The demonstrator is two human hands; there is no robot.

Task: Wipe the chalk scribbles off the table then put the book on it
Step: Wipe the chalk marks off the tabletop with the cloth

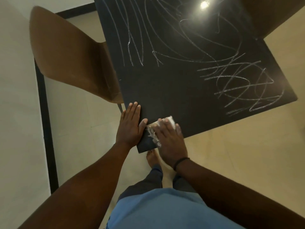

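scribbles (239, 83) cover the table's (173, 90) far and right parts. at the near corner, right hand (170, 138) presses a tissue (166, 123) flat to wipe; left hand (131, 124) lies flat, bracing. no book visible.

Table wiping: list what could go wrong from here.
1. The cloth under the right hand looks frayed and already chalky, so it may smear the scribbles rather than lift them.
2. Both hands work the near corner of the table; the left hand presses flat at the edge, so leaning could tip or shift it.
3. Far marks need a long reach.
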